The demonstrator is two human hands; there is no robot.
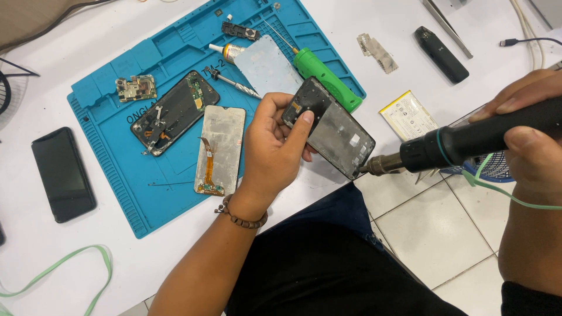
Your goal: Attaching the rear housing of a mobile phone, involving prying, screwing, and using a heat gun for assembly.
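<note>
Our left hand [274, 140] is clamped on the phone frame [331, 129] past the worktop's [410, 76] front edge; our right hand [530, 140] wraps the heat gun [468, 140]. The frame looks light, thin and fragile, best held by its edges.

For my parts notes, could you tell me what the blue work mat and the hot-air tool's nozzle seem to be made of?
Blue work mat: probably silicone or rubber, matte, with moulded ridges and compartments. Nozzle of the hot-air tool: apparently bare metal, dull grey sheen against the matte black body.

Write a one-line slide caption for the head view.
Left hand holds a phone frame while right hand aims a hot-air gun at its edge.
</note>
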